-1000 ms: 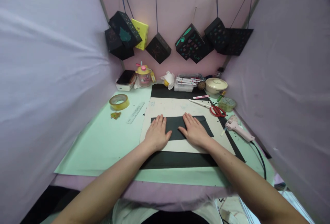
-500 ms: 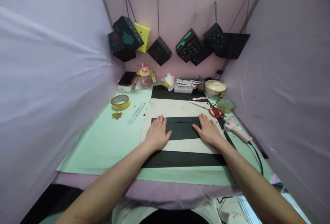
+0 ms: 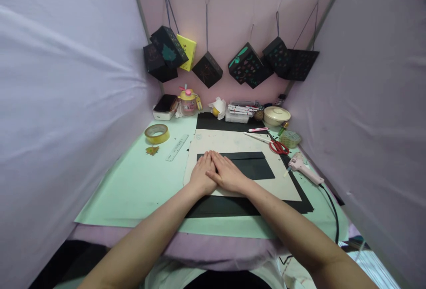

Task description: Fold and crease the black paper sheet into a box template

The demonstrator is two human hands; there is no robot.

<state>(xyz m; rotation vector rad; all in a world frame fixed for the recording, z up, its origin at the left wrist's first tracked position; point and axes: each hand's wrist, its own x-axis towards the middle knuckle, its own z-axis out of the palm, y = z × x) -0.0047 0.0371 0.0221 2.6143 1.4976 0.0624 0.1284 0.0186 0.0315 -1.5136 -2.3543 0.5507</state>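
A folded piece of black card [image 3: 254, 168] lies on a white board [image 3: 282, 190], with a narrow strip along its far edge. My left hand [image 3: 202, 174] rests flat on the card's left end, fingers stretched out. Partly over it lies my right hand [image 3: 228, 173], also flat, its fingers reaching across the left hand and the card. Neither hand grips anything. The card's left part is hidden under the hands. Beneath the board, larger black sheets [image 3: 226, 207] stick out at front and back.
To the right are red-handled scissors [image 3: 278, 147], a pink pen [image 3: 258, 129] and a glue gun [image 3: 304, 169] with its cord. A tape roll [image 3: 157, 134], a dry leaf [image 3: 152, 150] and a clear ruler [image 3: 177, 147] lie left. Black boxes [image 3: 208, 69] hang along the back wall.
My right hand has slid left from the card's right end and now overlaps my left hand. The left hand stays at the card's left end. The view has shifted slightly.
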